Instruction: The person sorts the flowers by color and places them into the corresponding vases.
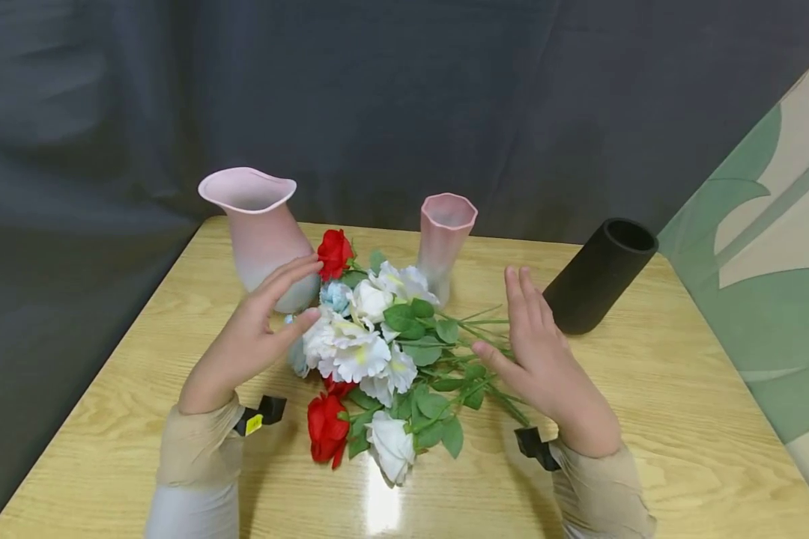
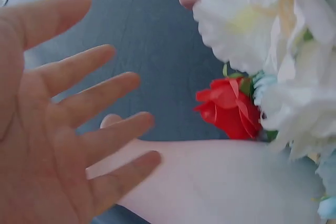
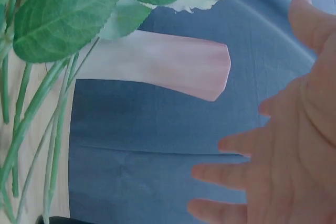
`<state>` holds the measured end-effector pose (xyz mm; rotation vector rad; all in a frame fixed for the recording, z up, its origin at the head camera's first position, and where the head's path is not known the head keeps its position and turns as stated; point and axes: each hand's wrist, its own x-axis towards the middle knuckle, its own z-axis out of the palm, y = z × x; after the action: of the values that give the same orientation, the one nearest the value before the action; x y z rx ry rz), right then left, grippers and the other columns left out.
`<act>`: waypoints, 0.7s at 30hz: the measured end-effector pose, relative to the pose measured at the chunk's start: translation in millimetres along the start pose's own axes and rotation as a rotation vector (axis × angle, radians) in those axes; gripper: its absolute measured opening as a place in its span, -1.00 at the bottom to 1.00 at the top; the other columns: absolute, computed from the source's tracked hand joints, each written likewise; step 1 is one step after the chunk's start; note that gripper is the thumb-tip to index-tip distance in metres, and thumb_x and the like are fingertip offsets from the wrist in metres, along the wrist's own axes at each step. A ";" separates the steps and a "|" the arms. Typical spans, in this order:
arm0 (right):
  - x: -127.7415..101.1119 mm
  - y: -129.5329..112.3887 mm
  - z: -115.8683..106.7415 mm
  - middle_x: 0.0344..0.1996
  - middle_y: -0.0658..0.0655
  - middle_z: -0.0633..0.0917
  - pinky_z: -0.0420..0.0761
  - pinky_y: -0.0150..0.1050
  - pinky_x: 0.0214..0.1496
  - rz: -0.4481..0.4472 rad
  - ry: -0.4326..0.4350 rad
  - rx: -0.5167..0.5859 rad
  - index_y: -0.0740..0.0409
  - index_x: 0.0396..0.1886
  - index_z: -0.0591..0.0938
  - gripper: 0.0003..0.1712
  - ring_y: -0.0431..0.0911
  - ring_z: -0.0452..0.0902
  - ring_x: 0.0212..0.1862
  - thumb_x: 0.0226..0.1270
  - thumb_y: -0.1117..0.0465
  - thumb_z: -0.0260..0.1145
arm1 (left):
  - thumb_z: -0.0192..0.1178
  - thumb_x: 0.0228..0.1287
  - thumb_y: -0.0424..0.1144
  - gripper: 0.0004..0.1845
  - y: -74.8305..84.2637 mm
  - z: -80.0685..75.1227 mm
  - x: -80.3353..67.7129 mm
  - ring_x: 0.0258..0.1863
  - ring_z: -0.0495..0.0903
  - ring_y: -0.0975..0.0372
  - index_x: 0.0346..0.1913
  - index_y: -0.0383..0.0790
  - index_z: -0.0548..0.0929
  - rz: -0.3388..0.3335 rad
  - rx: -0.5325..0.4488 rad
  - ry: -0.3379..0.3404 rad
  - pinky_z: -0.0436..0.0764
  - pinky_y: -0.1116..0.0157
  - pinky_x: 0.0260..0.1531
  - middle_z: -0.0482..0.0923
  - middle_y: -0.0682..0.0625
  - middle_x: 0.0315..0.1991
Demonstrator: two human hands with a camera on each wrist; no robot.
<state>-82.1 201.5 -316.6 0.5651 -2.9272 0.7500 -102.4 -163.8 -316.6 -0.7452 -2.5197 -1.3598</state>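
Note:
A heap of artificial flowers lies mid-table, its stems (image 3: 31, 114) pointing right. White blooms (image 1: 357, 348) fill its middle, with a red rose (image 1: 334, 253) at the back, another red rose (image 1: 326, 429) and a white rose (image 1: 392, 447) at the front, and pale blue blooms (image 1: 335, 297) at the left. My left hand (image 1: 256, 329) is held with fingers extended at the heap's left side, holding nothing. On the stem side, my right hand (image 1: 539, 355) is raised with fingers straight and thumb apart, likewise holding nothing. The left wrist view shows the left palm (image 2: 47, 145) with its fingers spread.
Behind the left hand stands a wide pink-and-white vase (image 1: 263, 232) with a wavy rim. A slim pink vase (image 1: 446, 239) is behind the flowers, and a black cylindrical vase (image 1: 596, 281) stands at the back right. A dark curtain (image 1: 404, 105) hangs beyond the wooden table (image 1: 688, 419).

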 end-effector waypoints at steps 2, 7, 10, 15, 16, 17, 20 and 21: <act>0.2 0.2 1.4 0.62 0.20 -0.21 0.00 0.48 0.42 -0.006 -0.004 -0.002 -0.01 0.63 -0.27 0.02 0.28 -0.26 0.60 0.49 -0.14 0.14 | 0.24 0.33 -0.42 -0.40 -2.6 -2.7 3.2 0.39 0.33 0.10 0.42 -0.11 0.41 0.005 -0.013 0.083 0.37 -0.21 0.28 0.38 -0.10 0.41; 1.5 -1.4 3.3 0.54 0.24 0.20 0.25 0.39 0.37 -0.032 -0.052 -0.026 -0.03 0.58 0.15 -0.27 0.32 0.12 0.50 0.55 -0.17 0.04 | 0.18 0.37 -0.42 -0.44 -6.4 -11.4 7.1 0.28 0.44 0.23 0.41 -0.15 0.41 -0.069 0.017 0.313 0.55 0.09 0.06 0.53 -0.08 0.29; 2.9 -1.7 5.1 0.45 0.26 0.37 0.32 0.29 0.39 -0.046 -0.071 -0.031 0.07 0.50 0.33 -0.34 0.29 0.26 0.45 0.57 -0.15 0.02 | 0.17 0.37 -0.42 -0.47 -12.7 -17.4 9.9 0.19 0.48 0.36 0.39 -0.14 0.45 -0.114 -0.003 0.471 0.52 0.36 -0.14 0.60 0.01 0.18; 7.6 -0.6 8.0 0.27 0.23 0.59 0.42 0.16 0.36 -0.060 -0.065 -0.045 0.15 0.40 0.45 -0.40 0.19 0.47 0.32 0.56 -0.10 0.07 | 0.23 0.32 -0.37 -0.58 -36.9 -28.9 16.4 -0.01 0.55 0.40 0.24 -0.21 0.56 -0.163 -0.058 0.745 0.40 0.46 -0.42 0.62 0.28 -0.05; 8.4 -0.3 8.1 0.24 0.22 0.61 0.45 0.14 0.34 -0.060 -0.066 -0.048 0.16 0.38 0.47 -0.41 0.18 0.50 0.29 0.56 -0.10 0.08 | 0.24 0.31 -0.37 -0.59 -42.5 -31.0 17.7 -0.04 0.56 0.40 0.22 -0.23 0.57 -0.170 -0.068 0.781 0.38 0.47 -0.46 0.62 0.30 -0.08; 9.1 0.0 8.1 0.22 0.22 0.63 0.47 0.13 0.32 -0.058 -0.068 -0.051 0.16 0.37 0.48 -0.42 0.17 0.53 0.26 0.56 -0.09 0.08 | 0.25 0.30 -0.35 -0.59 -48.0 -32.9 18.7 -0.06 0.56 0.39 0.21 -0.25 0.56 -0.179 -0.075 0.809 0.37 0.47 -0.47 0.61 0.31 -0.10; 10.3 1.4 7.7 0.18 0.19 0.66 0.51 0.12 0.27 -0.047 -0.075 -0.058 0.15 0.33 0.52 -0.43 0.15 0.57 0.21 0.56 -0.11 0.07 | 0.28 0.29 -0.30 -0.55 -61.1 -37.9 20.0 -0.05 0.54 0.39 0.23 -0.25 0.52 -0.210 -0.089 0.830 0.38 0.46 -0.45 0.56 0.29 -0.07; 10.2 1.8 7.5 0.16 0.18 0.67 0.52 0.11 0.25 -0.042 -0.076 -0.057 0.15 0.31 0.55 -0.44 0.14 0.58 0.20 0.56 -0.12 0.07 | 0.29 0.28 -0.29 -0.52 -64.1 -39.4 20.1 -0.04 0.53 0.38 0.25 -0.26 0.49 -0.213 -0.092 0.823 0.40 0.47 -0.43 0.55 0.27 -0.05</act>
<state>-92.1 196.0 -322.5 0.6617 -2.9843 0.6523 -155.2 -218.6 -333.4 0.0979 -1.9071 -1.4511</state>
